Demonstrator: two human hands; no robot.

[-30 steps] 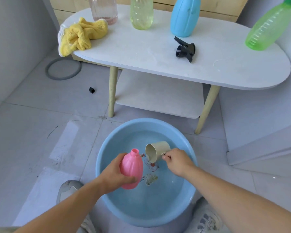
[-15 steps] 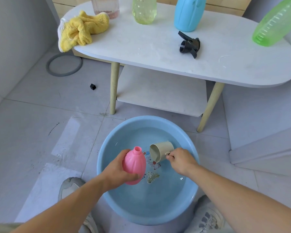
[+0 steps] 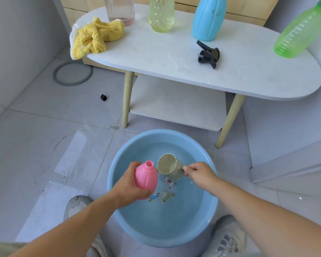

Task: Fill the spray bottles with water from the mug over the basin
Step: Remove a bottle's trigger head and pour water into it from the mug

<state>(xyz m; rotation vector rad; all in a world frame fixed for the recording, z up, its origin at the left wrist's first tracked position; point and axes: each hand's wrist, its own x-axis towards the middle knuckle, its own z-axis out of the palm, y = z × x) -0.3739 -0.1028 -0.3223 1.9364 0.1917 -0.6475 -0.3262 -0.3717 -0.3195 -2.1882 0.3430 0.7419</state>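
Glossy tiles (image 3: pixel 44 145), round plastic basin (image 3: pixel 161 135), bulbous pink bottle (image 3: pixel 145 178), beige mug (image 3: pixel 168 164)

glossy plastic blue basin (image 3: pixel 117 184); smooth matt pink plastic bottle (image 3: pixel 145 179); fluffy yellow cloth (image 3: pixel 95 37); matt white tabletop (image 3: pixel 174 58).

The basin (image 3: pixel 165 244) is free in its near half, the pink bottle (image 3: pixel 145 179) and mug (image 3: pixel 170 166) almost touch over its far half, and the worktop (image 3: pixel 174 58) stands beyond.
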